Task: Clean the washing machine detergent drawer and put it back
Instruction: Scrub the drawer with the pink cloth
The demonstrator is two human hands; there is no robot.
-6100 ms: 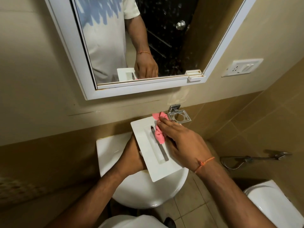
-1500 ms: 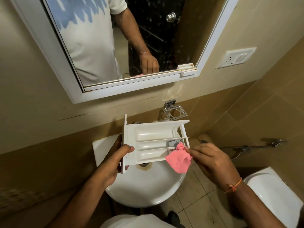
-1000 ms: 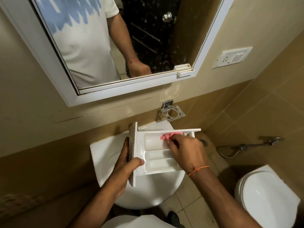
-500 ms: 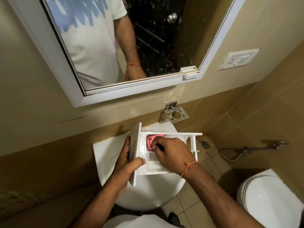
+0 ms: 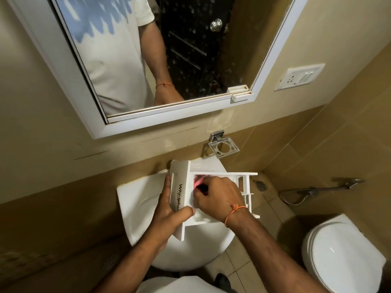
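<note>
Drawer [image 5: 246, 188] sits over the sink [image 5: 135, 199], left hand [image 5: 169, 210] at 9 o'clock gripping its front so it stays put w/ right hand [image 5: 215, 196] pinching pink cloth [image 5: 198, 180] inside, prob. to rub it clean.

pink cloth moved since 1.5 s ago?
Yes. The pink cloth has gone from the drawer's open end on the right to the compartment beside its front panel, left along the drawer, under the right hand.
</note>
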